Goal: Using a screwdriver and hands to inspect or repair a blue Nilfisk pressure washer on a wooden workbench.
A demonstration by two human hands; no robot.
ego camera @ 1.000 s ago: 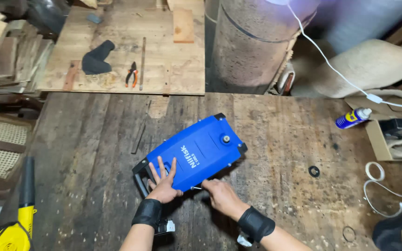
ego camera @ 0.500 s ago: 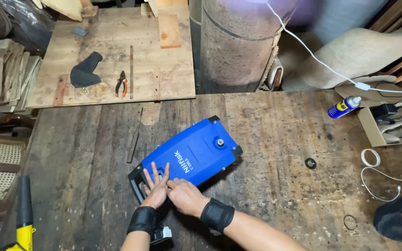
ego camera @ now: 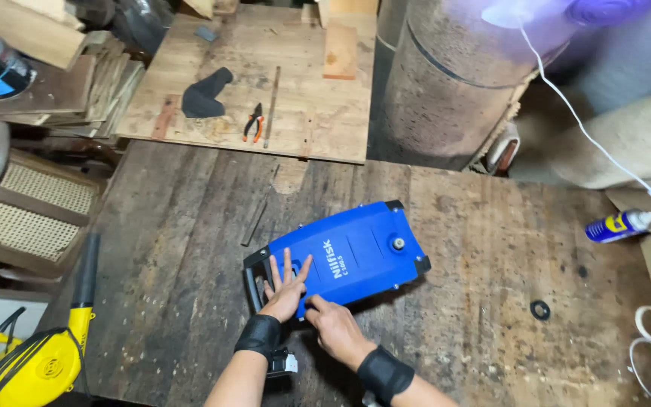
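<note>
Down at the lower middle of the frame, we have our left hand [ego camera: 286, 285] pressed flat on the near end of a blue machine housing [ego camera: 344, 256], fingers spread apart and gripping nothing. Just beside it, our right hand [ego camera: 334, 328] rests with loosely curled fingers, the fingertips touching the lower edge of the housing; we cannot tell whether they pinch anything small. Both wrists wear black bands. The housing lies tilted across the middle of a dark, worn wooden table [ego camera: 175, 249], its black handle end toward the left and a small round knob [ego camera: 398, 243] on its top face toward the right. At the lower left corner sits a yellow blower [ego camera: 32, 362] with a black nozzle. A black ring [ego camera: 541, 309] lies on the table well to the right of the housing, and a blue and yellow spray can [ego camera: 618, 224] lies near the right edge. On the pale plywood board [ego camera: 303, 98] in the upper middle, orange-handled pliers [ego camera: 252, 122] lie beside a thin metal rod [ego camera: 271, 105] and a black rag [ego camera: 205, 92].
</note>
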